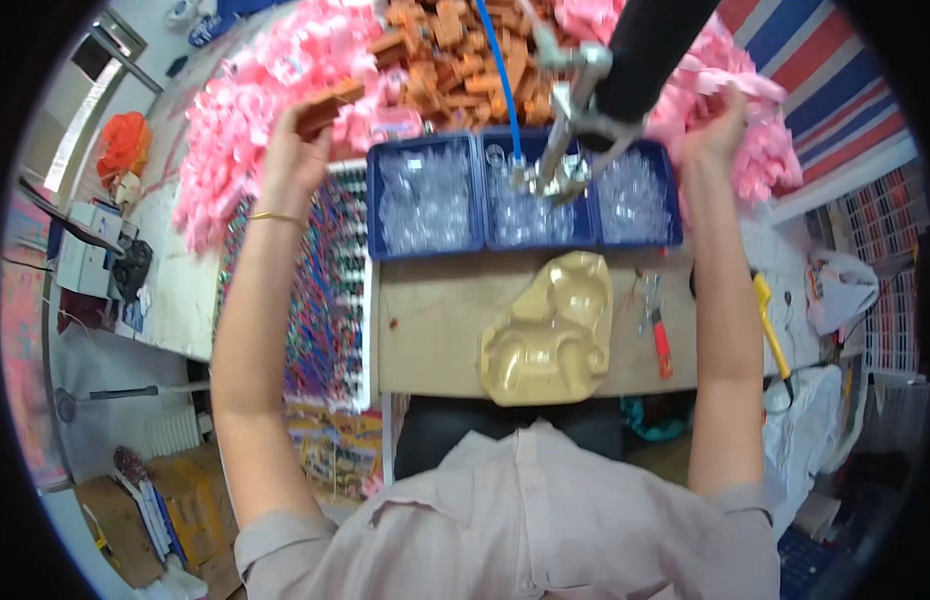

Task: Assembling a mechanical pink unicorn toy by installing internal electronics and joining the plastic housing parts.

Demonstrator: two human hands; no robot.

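At the far left, my left hand [301, 155] is closed around a brown-orange plastic part [331, 106], held above the edge of a pile of pink plastic parts [270, 95]. My right hand [718, 135] reaches into the pink pile at the far right, its fingers closed on a pink part [730, 82]; some fingertips are hidden. Between my forearms lies a beige, animal-shaped moulded holder [545, 350] with hollows. Beyond it stand three blue bins [425, 252] of small clear plastic pieces. More brown-orange parts [455, 50] are heaped at the back.
A black overhead tool with a metal bracket [575, 110] and a blue hose [502, 75] hang over the bins. A tray of coloured wired pieces [330, 290] sits under my left forearm. A red-handled tool [663, 345] lies right of the holder; a yellow-handled tool [773, 325] is farther right.
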